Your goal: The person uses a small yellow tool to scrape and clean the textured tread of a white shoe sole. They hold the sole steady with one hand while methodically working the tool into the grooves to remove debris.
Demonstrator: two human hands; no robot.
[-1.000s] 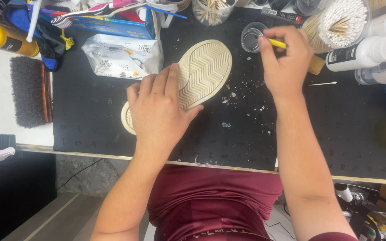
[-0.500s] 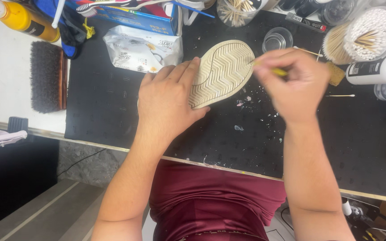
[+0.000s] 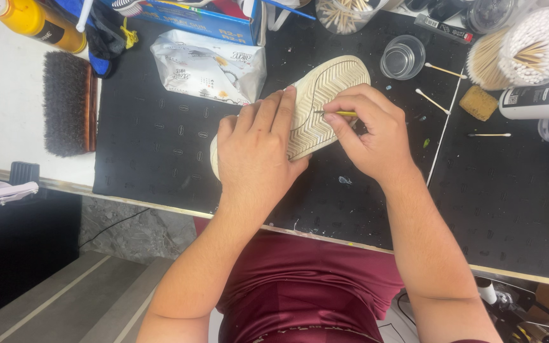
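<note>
A cream shoe (image 3: pixel 326 89) lies sole up on the black mat (image 3: pixel 160 140), its zigzag tread facing me. My left hand (image 3: pixel 255 152) lies flat on the heel half of the sole and presses it down. My right hand (image 3: pixel 370 130) pinches a thin yellow pick (image 3: pixel 341 114), whose tip touches a groove near the middle of the sole.
A clear cup (image 3: pixel 403 57) stands just beyond the shoe's toe. Cotton swabs (image 3: pixel 433 100) lie loose to the right, beside a round tub of swabs (image 3: pixel 528 47) and a small brown sponge (image 3: pixel 478 102). A dark brush (image 3: pixel 66 103), a wipes pack (image 3: pixel 208 67) and a yellow bottle (image 3: pixel 36 22) sit left.
My right hand has come back from the clear cup and set the yellow pick's tip on the sole. My left hand has stayed on the shoe.
</note>
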